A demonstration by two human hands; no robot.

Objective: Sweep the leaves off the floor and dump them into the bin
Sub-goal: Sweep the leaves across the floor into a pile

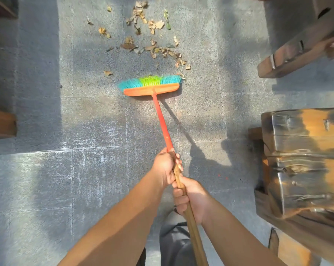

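Observation:
A broom point(151, 89) with an orange head and blue and green bristles rests on the grey tiled floor, bristles pointing away from me. Its handle is red near the head and wooden lower down. My left hand point(165, 166) grips the handle where red meets wood. Just below it, my right hand point(193, 198) grips the wooden part. Dry brown leaves point(152, 48) lie scattered on the floor just beyond the bristles, with a few strays to the left. No bin is in view.
Heavy wooden furniture point(304, 160) stands along the right side, with another wooden piece point(304, 47) at the upper right. Dark wooden edges point(2, 121) show at the far left. My dark trouser leg point(174, 242) is under the handle.

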